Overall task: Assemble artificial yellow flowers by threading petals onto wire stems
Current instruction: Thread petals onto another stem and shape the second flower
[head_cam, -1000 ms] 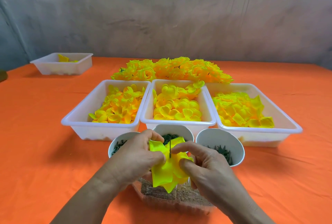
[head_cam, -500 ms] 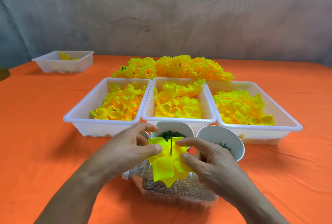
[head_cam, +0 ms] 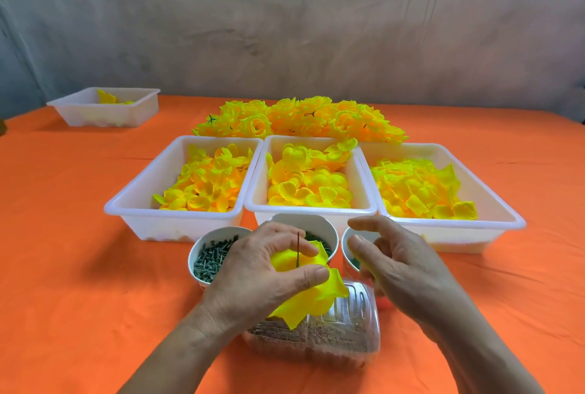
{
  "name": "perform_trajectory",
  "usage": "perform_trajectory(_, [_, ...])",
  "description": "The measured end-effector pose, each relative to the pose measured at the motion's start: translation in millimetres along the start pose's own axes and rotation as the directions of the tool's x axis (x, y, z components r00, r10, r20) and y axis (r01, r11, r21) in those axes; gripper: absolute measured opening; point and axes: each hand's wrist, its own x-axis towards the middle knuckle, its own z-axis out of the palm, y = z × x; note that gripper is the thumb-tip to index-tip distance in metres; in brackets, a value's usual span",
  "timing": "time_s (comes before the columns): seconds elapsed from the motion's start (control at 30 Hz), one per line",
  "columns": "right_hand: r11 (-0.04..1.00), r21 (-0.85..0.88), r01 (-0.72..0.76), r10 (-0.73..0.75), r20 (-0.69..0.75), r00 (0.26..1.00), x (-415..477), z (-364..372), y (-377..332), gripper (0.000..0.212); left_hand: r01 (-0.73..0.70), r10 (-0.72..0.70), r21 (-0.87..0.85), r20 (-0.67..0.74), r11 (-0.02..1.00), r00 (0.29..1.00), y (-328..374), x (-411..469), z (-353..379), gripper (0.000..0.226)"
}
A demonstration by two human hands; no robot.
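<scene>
My left hand (head_cam: 262, 270) pinches a yellow petal layer (head_cam: 311, 291) with a thin dark wire stem (head_cam: 298, 248) poking up through its middle. The petals hang down over a clear plastic box (head_cam: 332, 340). My right hand (head_cam: 399, 264) hovers just right of the flower, fingers loosely curved, holding nothing. Three white trays of yellow petals stand behind: left tray (head_cam: 139, 200), middle tray (head_cam: 310, 208), right tray (head_cam: 493, 219). A heap of finished yellow flowers (head_cam: 300, 120) lies beyond them.
Three white cups stand before the trays: the left cup (head_cam: 196, 254) holds dark green pieces, the middle cup (head_cam: 319, 226) and right cup (head_cam: 346, 243) are partly hidden by my hands. A small white tray (head_cam: 107, 109) sits far left on the orange tablecloth (head_cam: 79, 267).
My right hand has let go of the petals and drawn off to the right. My left hand now holds the flower alone, and the left cup has come into view.
</scene>
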Motion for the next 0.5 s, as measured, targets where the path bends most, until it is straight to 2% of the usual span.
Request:
perform_trajectory(0.17, [0.999, 0.036, -0.026, 0.027, -0.021, 0.999, 3, -4, 3, 0.018, 0.017, -0.017, -0.046, 0.008, 0.999, 1.0, -12, -1, 12, 0.046])
perform_trajectory(0.5, [0.999, 0.018, -0.027, 0.026, 0.069, 0.997, 3, 7, 0, 0.013, 0.057, -0.052, -0.122, 0.041, 0.991, 0.998, -22, -2, 17, 0.042])
